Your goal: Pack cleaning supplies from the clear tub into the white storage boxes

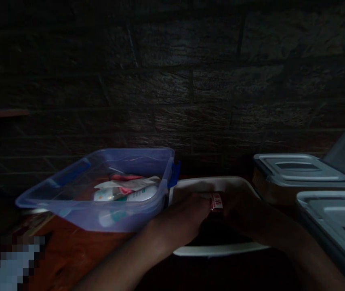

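Both hands reach into a white open bin (217,250) standing on the table. My left hand (192,212) is closed at the near side of a small red packet (217,202) with a white label and red characters. My right hand (247,208) is at the packet's right edge, deep in shadow, so its fingers cannot be made out. The inside of the bin below the hands is too dark to read.
Left of the bin stands a clear bluish plastic box (106,208) with white bottles (142,193) and a red-and-white cloth-like item (134,184) inside. Two lidded containers (306,167) stand at the right. A dark brick wall (172,89) rises behind the brown table (66,254).
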The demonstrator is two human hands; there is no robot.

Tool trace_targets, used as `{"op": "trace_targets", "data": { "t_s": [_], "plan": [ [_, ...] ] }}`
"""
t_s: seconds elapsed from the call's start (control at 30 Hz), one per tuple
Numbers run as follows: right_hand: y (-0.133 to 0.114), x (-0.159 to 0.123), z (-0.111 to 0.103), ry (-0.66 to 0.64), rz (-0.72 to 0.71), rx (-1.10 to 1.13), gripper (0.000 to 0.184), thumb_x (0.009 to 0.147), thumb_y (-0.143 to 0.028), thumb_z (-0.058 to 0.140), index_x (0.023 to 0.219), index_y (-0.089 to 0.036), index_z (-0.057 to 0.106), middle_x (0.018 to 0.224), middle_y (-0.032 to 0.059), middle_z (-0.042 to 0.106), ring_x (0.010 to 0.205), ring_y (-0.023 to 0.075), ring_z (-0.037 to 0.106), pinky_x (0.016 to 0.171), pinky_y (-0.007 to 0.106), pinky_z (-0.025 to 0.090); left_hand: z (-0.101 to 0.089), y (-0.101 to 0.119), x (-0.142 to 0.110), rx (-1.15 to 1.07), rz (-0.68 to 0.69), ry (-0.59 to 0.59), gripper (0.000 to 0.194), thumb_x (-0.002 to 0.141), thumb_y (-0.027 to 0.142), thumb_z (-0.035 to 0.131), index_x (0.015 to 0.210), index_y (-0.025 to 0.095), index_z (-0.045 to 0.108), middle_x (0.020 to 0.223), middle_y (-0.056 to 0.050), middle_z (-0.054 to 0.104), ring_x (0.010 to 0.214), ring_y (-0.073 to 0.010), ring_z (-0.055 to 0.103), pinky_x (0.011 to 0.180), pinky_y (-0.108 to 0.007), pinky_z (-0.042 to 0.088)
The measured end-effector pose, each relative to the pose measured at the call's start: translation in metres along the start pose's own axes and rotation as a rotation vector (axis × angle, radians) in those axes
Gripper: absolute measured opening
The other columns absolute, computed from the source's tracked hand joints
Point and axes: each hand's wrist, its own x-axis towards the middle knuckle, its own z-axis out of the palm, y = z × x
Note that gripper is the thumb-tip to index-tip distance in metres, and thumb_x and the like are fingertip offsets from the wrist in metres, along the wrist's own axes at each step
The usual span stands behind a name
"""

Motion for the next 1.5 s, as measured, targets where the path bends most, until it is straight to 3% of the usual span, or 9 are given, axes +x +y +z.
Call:
{"op": "trace_targets", "data": {
  "t_s": [0.1,0.3,0.47,0.63,0.73,0.87,1.23,1.4,1.5],
  "plan": [
    [-0.003,0.004,-0.003,0.024,-0.095,-0.015,0.027,0.096,-0.032,0.057,0.116,-0.025,0.075,0.115,0.0101,0.076,0.105,0.0288,0.07,0.084,0.038,0.055,-0.004,0.006,-0.002,0.038,0.013,0.002,0.028,0.086,0.007,0.052,0.106,0.021,0.065,0.108,-0.008,0.068,0.099,-0.0248,0.065,0.078,-0.033,0.051],
    [0.003,0.002,-0.015,0.093,0.074,-0.152,0.032,0.094,-0.038,0.052,0.086,-0.024,0.08,0.08,0.0086,0.079,0.067,0.0265,0.075,0.058,0.033,0.051,-0.023,0.03,-0.012,0.101,0.117,0.043,0.017,0.092,0.024,0.061,0.105,0.017,0.069,0.104,-0.01,0.073,0.095,-0.0265,0.07,0.079,-0.035,0.054],
    [0.012,0.0,-0.01,0.126,0.007,-0.157,0.038,0.097,-0.036,0.045,0.09,-0.023,0.08,0.085,0.0098,0.08,0.07,0.0266,0.077,0.061,0.035,0.052,-0.033,0.044,-0.016,0.127,0.109,-0.027,0.026,0.096,0.038,0.058,0.093,0.017,0.074,0.085,-0.011,0.074,0.079,-0.0273,0.071,0.063,-0.035,0.049],
    [0.001,-0.009,-0.014,0.106,-0.017,-0.129,0.039,0.101,-0.037,0.044,0.092,-0.023,0.08,0.085,0.009,0.08,0.073,0.0259,0.077,0.058,0.031,0.05,-0.036,0.046,-0.03,0.031,0.095,0.067,0.029,0.102,0.039,0.05,0.108,0.023,0.074,0.093,-0.007,0.077,0.08,-0.0231,0.072,0.067,-0.032,0.047],
    [-0.011,-0.021,-0.017,0.078,0.006,-0.037,0.038,0.102,-0.042,0.047,0.092,-0.025,0.08,0.086,0.0066,0.08,0.075,0.0244,0.076,0.061,0.03,0.05,-0.031,0.041,-0.047,0.006,0.05,0.074,0.032,0.103,0.037,0.049,0.089,0.02,0.072,0.076,-0.004,0.071,0.068,-0.0193,0.067,0.061,-0.03,0.041],
    [-0.023,-0.036,-0.016,0.072,-0.025,-0.013,0.038,0.104,-0.043,0.047,0.096,-0.026,0.08,0.091,0.0054,0.08,0.081,0.0241,0.075,0.067,0.031,0.051,-0.015,0.036,-0.066,0.038,0.003,0.142,0.034,0.106,0.032,0.045,0.083,0.019,0.066,0.078,-0.003,0.07,0.073,-0.017,0.065,0.067,-0.029,0.041],
    [-0.042,-0.066,-0.024,0.072,-0.066,-0.107,0.054,0.108,-0.043,0.042,0.074,-0.02,0.077,0.071,0.0068,0.076,0.069,0.0203,0.073,0.062,0.03,0.043,0.023,0.042,-0.064,0.267,0.056,0.257,0.038,0.107,0.039,0.041,0.085,0.02,0.065,0.085,-0.006,0.072,0.078,-0.0226,0.066,0.071,-0.034,0.042],
    [-0.039,-0.083,-0.024,0.08,-0.082,-0.017,0.044,0.106,-0.039,0.047,0.076,-0.023,0.074,0.065,0.0008,0.072,0.059,0.0162,0.067,0.055,0.03,0.037,0.03,0.04,-0.073,0.14,0.114,0.307,0.037,0.108,0.031,0.039,0.079,0.02,0.059,0.074,-0.002,0.064,0.07,-0.0187,0.061,0.067,-0.032,0.039],
    [-0.033,-0.086,-0.028,0.219,-0.055,0.04,0.034,0.106,-0.035,0.047,0.09,-0.023,0.075,0.081,0.0015,0.076,0.072,0.0184,0.072,0.063,0.031,0.047,0.023,0.035,-0.076,-0.075,0.076,0.421,0.038,0.109,0.031,0.038,0.076,0.02,0.055,0.072,-0.001,0.06,0.071,-0.0169,0.06,0.068,-0.03,0.041]
  ]
}}
